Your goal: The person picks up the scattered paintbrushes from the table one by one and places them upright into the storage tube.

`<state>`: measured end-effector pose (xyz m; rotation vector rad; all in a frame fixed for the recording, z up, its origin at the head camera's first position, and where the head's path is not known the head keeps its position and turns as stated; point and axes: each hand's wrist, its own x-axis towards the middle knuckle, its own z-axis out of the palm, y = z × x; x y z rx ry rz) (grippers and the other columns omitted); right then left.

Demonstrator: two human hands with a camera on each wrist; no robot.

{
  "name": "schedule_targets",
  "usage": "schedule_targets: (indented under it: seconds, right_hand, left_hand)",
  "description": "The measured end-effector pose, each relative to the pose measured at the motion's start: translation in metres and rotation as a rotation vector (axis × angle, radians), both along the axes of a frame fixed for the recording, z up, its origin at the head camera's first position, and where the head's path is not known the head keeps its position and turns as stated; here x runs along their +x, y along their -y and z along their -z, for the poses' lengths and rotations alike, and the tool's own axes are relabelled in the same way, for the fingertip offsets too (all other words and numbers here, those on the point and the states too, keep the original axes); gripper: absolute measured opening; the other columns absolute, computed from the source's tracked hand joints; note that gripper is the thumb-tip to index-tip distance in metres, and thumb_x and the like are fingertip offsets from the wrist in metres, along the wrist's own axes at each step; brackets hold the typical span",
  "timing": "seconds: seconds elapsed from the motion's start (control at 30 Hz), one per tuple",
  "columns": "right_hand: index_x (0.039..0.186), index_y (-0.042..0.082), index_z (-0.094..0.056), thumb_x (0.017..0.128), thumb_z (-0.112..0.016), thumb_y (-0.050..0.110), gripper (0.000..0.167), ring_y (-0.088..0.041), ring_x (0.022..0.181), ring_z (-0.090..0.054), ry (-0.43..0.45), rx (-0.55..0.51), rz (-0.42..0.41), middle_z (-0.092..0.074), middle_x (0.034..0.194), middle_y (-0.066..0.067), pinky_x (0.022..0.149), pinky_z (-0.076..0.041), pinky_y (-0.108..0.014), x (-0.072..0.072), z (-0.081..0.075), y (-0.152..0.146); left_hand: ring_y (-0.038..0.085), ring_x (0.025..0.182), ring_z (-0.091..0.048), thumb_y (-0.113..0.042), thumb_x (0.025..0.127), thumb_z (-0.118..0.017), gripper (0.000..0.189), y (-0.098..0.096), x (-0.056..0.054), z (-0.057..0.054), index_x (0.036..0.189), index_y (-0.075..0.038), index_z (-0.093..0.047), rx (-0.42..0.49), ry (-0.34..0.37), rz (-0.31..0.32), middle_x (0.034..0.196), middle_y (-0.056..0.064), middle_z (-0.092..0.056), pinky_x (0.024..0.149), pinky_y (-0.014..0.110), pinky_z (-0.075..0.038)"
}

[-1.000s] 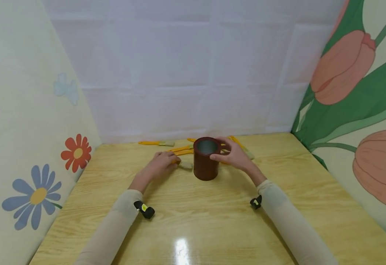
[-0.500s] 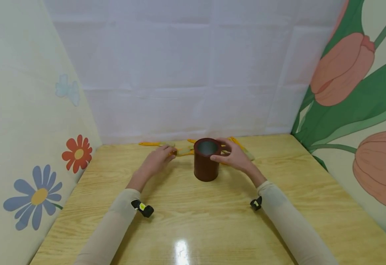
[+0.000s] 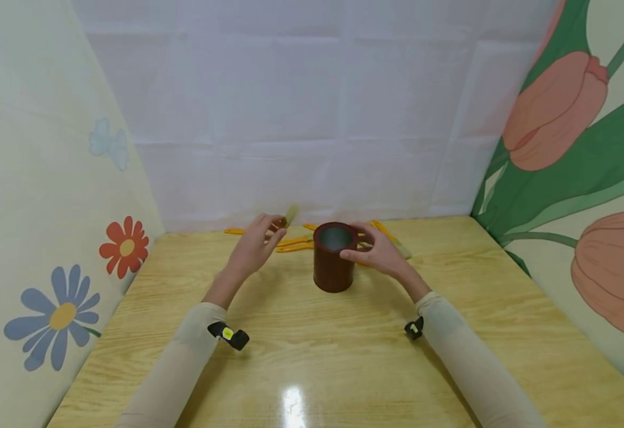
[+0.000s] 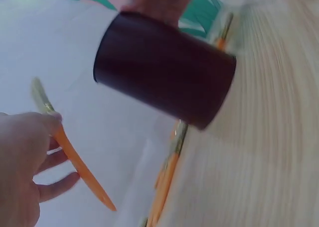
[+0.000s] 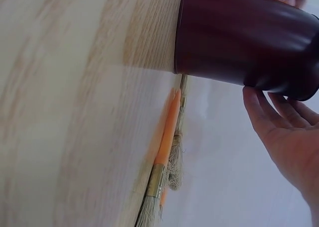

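My left hand (image 3: 254,245) is raised over the table, left of a dark red pot. It pinches a paintbrush (image 4: 79,165) near its metal collar. The brush's pale bristles (image 3: 291,214) point up, and its orange handle slants down in the left wrist view. The dark red cylindrical pot (image 3: 334,267) stands upright on the table with its open mouth upward. My right hand (image 3: 378,249) holds the pot's upper right side, thumb in front and fingers behind, as the fingertips (image 5: 251,95) at its wall show in the right wrist view.
Several orange-handled paintbrushes (image 3: 294,248) lie behind the pot on the wood-grain table (image 3: 312,345), partly hidden by it. Another brush (image 3: 397,241) lies at the right, and one more handle (image 3: 233,231) shows at the back left. A white sheet (image 3: 312,119) hangs behind the table.
My left hand has lifted the paintbrush off the table, moving up and slightly left, and its bristles have turned from pointing right to pointing up. The right hand and pot stay put.
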<state>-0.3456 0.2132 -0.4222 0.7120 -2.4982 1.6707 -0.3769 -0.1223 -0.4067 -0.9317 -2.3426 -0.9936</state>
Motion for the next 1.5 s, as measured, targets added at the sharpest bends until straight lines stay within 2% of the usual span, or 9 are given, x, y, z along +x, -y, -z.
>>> schedule_targets:
  seconds: [0.27, 0.37, 0.6, 0.7, 0.9, 1.13, 1.27, 1.4, 1.5]
  right_hand:
    - [0.150, 0.019, -0.048, 0.089, -0.082, 0.031, 0.071, -0.029, 0.129, -0.054, -0.014, -0.001, 0.008, -0.049, 0.145, -0.004, 0.100, -0.048, -0.044, 0.000, 0.003, -0.004]
    - [0.151, 0.019, -0.047, 0.089, -0.082, 0.030, 0.072, -0.029, 0.130, -0.053, -0.001, -0.001, 0.016, -0.048, 0.147, -0.004, 0.101, -0.047, -0.043, 0.002, 0.002, -0.006]
    - [0.150, 0.018, -0.049, 0.089, -0.083, 0.030, 0.071, -0.031, 0.130, -0.053, 0.007, 0.002, 0.030, -0.049, 0.145, -0.006, 0.101, -0.047, -0.046, 0.004, 0.002, -0.009]
    - [0.147, 0.018, -0.051, 0.087, -0.084, 0.032, 0.070, -0.030, 0.128, -0.054, -0.003, -0.010, 0.019, -0.051, 0.142, -0.005, 0.099, -0.048, -0.046, 0.004, 0.003, -0.007]
    - [0.146, 0.017, -0.053, 0.086, -0.085, 0.035, 0.070, -0.031, 0.126, -0.056, -0.033, -0.032, -0.004, -0.053, 0.140, -0.005, 0.099, -0.048, -0.049, 0.000, 0.006, -0.002]
    - [0.146, 0.017, -0.053, 0.087, -0.085, 0.028, 0.068, -0.030, 0.125, -0.056, -0.013, -0.038, -0.003, -0.052, 0.140, -0.005, 0.099, -0.048, -0.047, -0.001, 0.004, 0.002]
    - [0.148, 0.013, -0.051, 0.088, -0.084, 0.020, 0.069, -0.033, 0.127, -0.055, 0.003, -0.041, -0.008, -0.051, 0.142, -0.008, 0.100, -0.047, -0.049, -0.002, 0.001, 0.004]
    - [0.149, 0.007, -0.049, 0.089, -0.083, 0.015, 0.070, -0.035, 0.128, -0.054, 0.005, -0.036, -0.011, -0.051, 0.143, -0.011, 0.101, -0.047, -0.048, 0.004, -0.009, 0.006]
    - [0.148, 0.003, -0.049, 0.089, -0.082, 0.015, 0.069, -0.035, 0.127, -0.054, -0.002, -0.028, -0.018, -0.051, 0.142, -0.013, 0.100, -0.048, -0.046, 0.013, -0.020, 0.007]
  left_hand:
    - [0.024, 0.103, -0.064, -0.002, 0.095, -0.072, 0.031, -0.038, 0.029, -0.032, 0.125, -0.004, -0.065, 0.395, -0.225, 0.164, 0.113, 0.008, -0.063, 0.079, 0.041, -0.058]
    - [0.023, 0.103, -0.064, 0.002, 0.093, -0.072, 0.031, -0.048, 0.045, -0.044, 0.122, -0.003, -0.065, 0.472, -0.224, 0.178, 0.112, 0.007, -0.063, 0.080, 0.038, -0.058]
    - [0.029, 0.097, -0.064, 0.017, 0.087, -0.068, 0.030, -0.070, 0.095, -0.078, 0.115, 0.012, -0.060, 0.609, -0.176, 0.248, 0.103, 0.020, -0.061, 0.078, 0.044, -0.058]
    - [0.029, 0.094, -0.065, 0.020, 0.085, -0.069, 0.030, -0.075, 0.101, -0.082, 0.113, 0.014, -0.058, 0.619, -0.171, 0.272, 0.101, 0.022, -0.061, 0.077, 0.045, -0.058]
    - [0.031, 0.092, -0.066, 0.020, 0.085, -0.069, 0.031, -0.083, 0.095, -0.074, 0.113, 0.014, -0.058, 0.594, -0.145, 0.282, 0.099, 0.023, -0.062, 0.074, 0.046, -0.059]
    - [0.032, 0.095, -0.067, 0.010, 0.090, -0.070, 0.030, -0.084, 0.061, -0.042, 0.119, 0.006, -0.059, 0.565, -0.026, 0.239, 0.103, 0.019, -0.064, 0.071, 0.048, -0.059]
    - [0.029, 0.097, -0.068, 0.004, 0.092, -0.072, 0.029, -0.084, 0.049, -0.030, 0.119, 0.000, -0.061, 0.559, 0.012, 0.233, 0.104, 0.013, -0.067, 0.072, 0.048, -0.059]
    - [0.026, 0.098, -0.068, -0.003, 0.093, -0.074, 0.026, -0.085, 0.042, -0.023, 0.117, -0.005, -0.064, 0.528, 0.015, 0.231, 0.104, 0.008, -0.066, 0.075, 0.044, -0.059]
    - [0.022, 0.099, -0.067, -0.008, 0.094, -0.074, 0.023, -0.086, 0.037, -0.018, 0.115, -0.006, -0.065, 0.460, -0.002, 0.194, 0.105, 0.006, -0.066, 0.081, 0.044, -0.057]
